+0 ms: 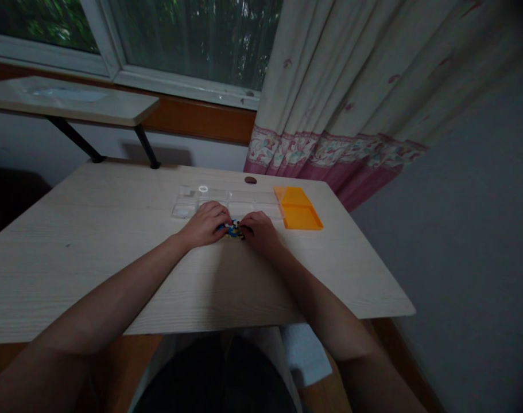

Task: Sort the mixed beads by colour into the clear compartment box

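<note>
A small heap of tiny coloured pieces (233, 231), blue, yellow, white and dark, lies on the table between my hands. Their exact kind is too small to tell. My left hand (207, 223) rests at the heap's left side, its fingers curled and the tips drawn together at the pieces. From the right, my right hand (262, 230) reaches in with bent fingers, thumb and fingertips close together at the heap's edge. Whatever either hand pinches is hidden or too small to name. Just beyond the hands lies a clear plastic compartment box (244, 196), partly covered by my left hand.
An open orange plastic case (303, 218) lies at the clear box's right end. Behind them is a dark oval spot (250, 180) on the wooden table (115, 258). A raised shelf (115, 106) stands at the back left; a curtain (330, 115) hangs behind the right side.
</note>
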`<state>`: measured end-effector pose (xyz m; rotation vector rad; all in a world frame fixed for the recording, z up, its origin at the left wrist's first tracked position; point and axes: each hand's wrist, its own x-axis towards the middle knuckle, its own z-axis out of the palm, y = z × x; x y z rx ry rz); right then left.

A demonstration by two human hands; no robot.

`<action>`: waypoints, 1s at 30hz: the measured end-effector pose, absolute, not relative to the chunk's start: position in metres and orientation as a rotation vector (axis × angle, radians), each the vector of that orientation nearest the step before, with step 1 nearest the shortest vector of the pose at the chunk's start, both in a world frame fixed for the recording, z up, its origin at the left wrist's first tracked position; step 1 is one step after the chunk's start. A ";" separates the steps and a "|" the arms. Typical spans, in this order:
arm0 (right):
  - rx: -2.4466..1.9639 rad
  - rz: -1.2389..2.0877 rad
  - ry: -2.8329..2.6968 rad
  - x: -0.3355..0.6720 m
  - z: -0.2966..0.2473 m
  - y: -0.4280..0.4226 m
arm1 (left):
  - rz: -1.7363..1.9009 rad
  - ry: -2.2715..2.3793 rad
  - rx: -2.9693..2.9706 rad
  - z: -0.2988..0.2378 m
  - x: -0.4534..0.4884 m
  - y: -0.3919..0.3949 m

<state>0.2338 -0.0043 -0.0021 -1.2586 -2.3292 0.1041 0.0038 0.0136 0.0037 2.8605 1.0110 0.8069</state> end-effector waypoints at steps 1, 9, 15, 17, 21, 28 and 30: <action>-1.254 0.099 -2.323 0.234 -0.002 -0.005 | 0.810 1.011 2.860 0.003 0.004 0.014; -1.196 0.101 -2.313 0.231 0.002 -0.009 | 0.767 0.989 2.889 0.005 0.007 0.012; -1.196 0.135 -2.310 0.231 -0.002 -0.007 | 0.746 0.975 2.868 0.005 0.008 0.010; -1.195 0.138 -2.305 0.231 -0.004 -0.006 | 0.756 0.987 2.857 0.004 0.008 0.011; -1.182 0.136 -2.305 0.229 -0.005 -0.007 | 0.787 0.993 2.838 0.002 0.007 0.011; -1.137 0.146 -2.306 0.228 -0.008 -0.006 | 0.775 0.989 2.831 0.003 0.007 0.011; -1.124 0.152 -2.296 0.228 -0.010 -0.005 | 0.791 0.987 2.835 0.003 0.007 0.011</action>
